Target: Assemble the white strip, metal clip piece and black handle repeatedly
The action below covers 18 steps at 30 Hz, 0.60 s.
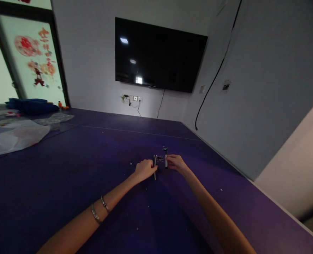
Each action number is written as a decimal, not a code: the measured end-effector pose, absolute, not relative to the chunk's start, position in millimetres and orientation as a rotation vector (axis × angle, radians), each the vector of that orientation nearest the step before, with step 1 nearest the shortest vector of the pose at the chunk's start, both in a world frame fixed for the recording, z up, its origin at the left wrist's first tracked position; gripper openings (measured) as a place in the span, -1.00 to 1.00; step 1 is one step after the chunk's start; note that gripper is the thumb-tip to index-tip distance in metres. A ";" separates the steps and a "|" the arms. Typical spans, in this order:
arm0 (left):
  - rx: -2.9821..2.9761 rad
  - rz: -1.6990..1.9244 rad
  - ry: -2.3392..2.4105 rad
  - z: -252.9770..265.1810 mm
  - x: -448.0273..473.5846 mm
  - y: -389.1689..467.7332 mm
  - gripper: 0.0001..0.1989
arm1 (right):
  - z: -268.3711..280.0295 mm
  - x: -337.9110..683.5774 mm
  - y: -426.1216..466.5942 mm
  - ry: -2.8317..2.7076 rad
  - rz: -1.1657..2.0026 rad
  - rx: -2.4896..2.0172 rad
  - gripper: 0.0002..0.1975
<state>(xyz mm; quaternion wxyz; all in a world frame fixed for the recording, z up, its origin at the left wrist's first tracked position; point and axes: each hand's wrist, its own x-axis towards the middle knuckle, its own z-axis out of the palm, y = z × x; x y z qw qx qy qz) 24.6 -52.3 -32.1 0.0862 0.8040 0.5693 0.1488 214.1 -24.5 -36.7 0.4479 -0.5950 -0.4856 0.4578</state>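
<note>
Above the purple surface (111,190), my two hands are close together near the middle of the view. My right hand (175,162) pinches a razor (166,163) by its pale handle, with the dark head upward. My left hand (145,169) is closed on a thin, upright, light-edged piece (155,175), whose kind I cannot make out. Between the hands is a small dark and clear item (160,158); whether it is joined to the thin piece I cannot tell. Two bracelets (99,210) circle my left forearm.
White plastic sheeting (21,135) and a dark blue cloth bundle (31,106) lie at the far left. A television (158,56) hangs on the back wall above sockets. A black cable (216,76) dangles along the right wall. Small white specks dot the purple surface.
</note>
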 end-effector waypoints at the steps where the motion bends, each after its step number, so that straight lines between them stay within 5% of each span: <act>1: 2.401 0.401 1.694 -34.5 22.8 -50.9 -0.64 | -37.3 230.5 -24.4 -1.222 1.082 -1.527 -0.84; 18: 2.468 0.206 1.770 -45.5 40.4 -46.4 -0.66 | -68.4 367.6 -43.2 -1.577 0.157 -2.223 -0.81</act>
